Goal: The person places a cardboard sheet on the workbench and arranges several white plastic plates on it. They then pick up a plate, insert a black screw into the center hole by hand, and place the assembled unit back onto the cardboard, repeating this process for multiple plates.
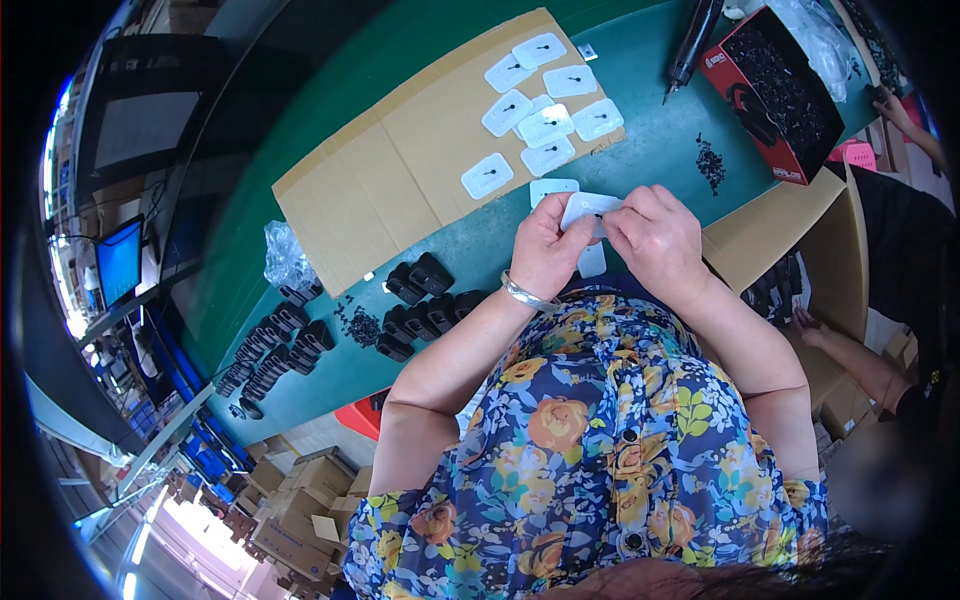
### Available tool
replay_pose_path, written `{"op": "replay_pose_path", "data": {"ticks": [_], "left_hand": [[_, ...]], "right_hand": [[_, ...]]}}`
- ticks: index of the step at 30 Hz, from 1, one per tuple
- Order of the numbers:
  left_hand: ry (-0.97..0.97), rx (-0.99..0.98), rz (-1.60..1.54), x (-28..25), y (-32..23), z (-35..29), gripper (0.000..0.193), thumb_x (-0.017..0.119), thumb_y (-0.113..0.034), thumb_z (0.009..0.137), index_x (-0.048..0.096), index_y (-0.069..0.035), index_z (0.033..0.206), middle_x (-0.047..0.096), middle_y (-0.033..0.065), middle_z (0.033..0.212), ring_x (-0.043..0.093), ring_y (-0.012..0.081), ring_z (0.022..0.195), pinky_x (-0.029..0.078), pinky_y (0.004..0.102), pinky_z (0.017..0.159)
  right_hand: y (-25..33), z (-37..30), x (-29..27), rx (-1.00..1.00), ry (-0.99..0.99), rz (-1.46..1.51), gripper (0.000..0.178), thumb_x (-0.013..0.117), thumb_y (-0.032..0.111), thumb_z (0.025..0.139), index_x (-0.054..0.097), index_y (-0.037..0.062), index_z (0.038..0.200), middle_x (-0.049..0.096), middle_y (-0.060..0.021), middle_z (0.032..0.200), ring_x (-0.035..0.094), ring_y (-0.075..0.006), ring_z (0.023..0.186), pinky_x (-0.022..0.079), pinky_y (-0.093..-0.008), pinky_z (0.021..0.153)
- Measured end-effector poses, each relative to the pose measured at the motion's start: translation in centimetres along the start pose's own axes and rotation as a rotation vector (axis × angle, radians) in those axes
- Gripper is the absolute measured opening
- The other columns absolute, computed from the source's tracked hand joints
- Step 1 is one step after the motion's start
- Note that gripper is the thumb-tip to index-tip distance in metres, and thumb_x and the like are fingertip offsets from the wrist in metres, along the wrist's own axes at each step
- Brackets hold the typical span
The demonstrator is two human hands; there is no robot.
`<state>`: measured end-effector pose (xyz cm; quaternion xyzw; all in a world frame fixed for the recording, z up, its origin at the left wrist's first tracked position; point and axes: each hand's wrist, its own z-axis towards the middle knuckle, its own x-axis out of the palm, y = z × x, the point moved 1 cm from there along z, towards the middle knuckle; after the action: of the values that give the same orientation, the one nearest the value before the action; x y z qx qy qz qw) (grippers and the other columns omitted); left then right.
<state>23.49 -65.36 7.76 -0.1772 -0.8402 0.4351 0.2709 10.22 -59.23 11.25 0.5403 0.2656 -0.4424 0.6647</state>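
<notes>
Close to my body, my left hand (548, 248) is closed around the edge of a white rounded rectangular plate (580, 206). My right hand (662, 242) pinches at the plate's right side, beside a small dark spot; whether its fingers also hold a small part is hidden. Just beyond my hands lies another white plate (546, 187), and one more (592, 261) shows below them. Several similar plates, each with a small black piece at its middle, lie on a flattened cardboard sheet (370, 180); one of them is the nearest plate (487, 176).
A black pen-shaped electric screwdriver (688, 58) hangs at the far right, near a red box (770, 135) of small black parts. Loose black parts (709, 164) lie on the green table. Black housings (285, 345) stand in rows at left. Another person's hand (812, 328) reaches beside an open carton (785, 222).
</notes>
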Motion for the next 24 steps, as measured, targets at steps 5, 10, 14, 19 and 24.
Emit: {"op": "replay_pose_path", "data": {"ticks": [5, 10, 14, 19, 24], "left_hand": [[-0.018, 0.019, 0.002, 0.3, 0.0, 0.0, 0.023, 0.054, -0.002, 0.080, 0.048, 0.001, 0.102, 0.058, 0.0055, 0.092, 0.056, 0.0102, 0.081, 0.050, 0.0250, 0.068], [-0.044, 0.011, -0.117, 0.7, 0.2, -0.2, 0.020, 0.053, -0.002, 0.080, 0.048, 0.001, 0.100, 0.057, 0.0054, 0.090, 0.056, 0.0109, 0.081, 0.050, 0.0254, 0.069], [-0.056, 0.031, -0.142, 0.8, 0.4, -0.1, 0.017, 0.054, -0.004, 0.080, 0.048, 0.001, 0.096, 0.058, 0.0050, 0.087, 0.056, 0.0099, 0.077, 0.050, 0.0247, 0.067], [-0.029, 0.085, 0.160, -0.1, 1.6, 0.4, 0.022, 0.052, -0.001, 0.081, 0.049, -0.001, 0.103, 0.057, 0.0047, 0.095, 0.056, 0.0114, 0.081, 0.050, 0.0264, 0.069], [-0.050, 0.123, 0.111, 0.3, 1.0, 0.1, 0.019, 0.054, -0.005, 0.081, 0.049, -0.001, 0.099, 0.058, 0.0043, 0.088, 0.056, 0.0095, 0.075, 0.049, 0.0248, 0.064]], "right_hand": [[0.3, -0.2, 0.1, 0.061, -0.053, 0.012, 0.008, 0.064, 0.006, 0.057, 0.057, 0.0087, 0.061, 0.046, -0.0030, 0.064, 0.050, -0.0195, 0.060, 0.043, -0.0292, 0.051], [0.5, -0.7, 0.4, 0.141, -0.103, 0.014, 0.009, 0.064, 0.005, 0.057, 0.057, 0.0090, 0.060, 0.047, -0.0029, 0.063, 0.051, -0.0198, 0.060, 0.043, -0.0296, 0.050], [0.5, -0.5, 0.3, 0.127, -0.097, 0.006, 0.009, 0.065, 0.005, 0.056, 0.057, 0.0088, 0.059, 0.047, -0.0029, 0.062, 0.050, -0.0198, 0.059, 0.043, -0.0296, 0.049], [0.7, -0.7, 0.5, 0.112, -0.080, 0.012, 0.009, 0.065, 0.006, 0.056, 0.057, 0.0090, 0.059, 0.046, -0.0031, 0.062, 0.050, -0.0200, 0.059, 0.042, -0.0300, 0.050], [0.5, -1.2, 0.6, 0.113, -0.126, 0.105, 0.012, 0.066, 0.004, 0.060, 0.058, 0.0077, 0.068, 0.048, -0.0036, 0.064, 0.052, -0.0197, 0.061, 0.044, -0.0279, 0.053]]}}
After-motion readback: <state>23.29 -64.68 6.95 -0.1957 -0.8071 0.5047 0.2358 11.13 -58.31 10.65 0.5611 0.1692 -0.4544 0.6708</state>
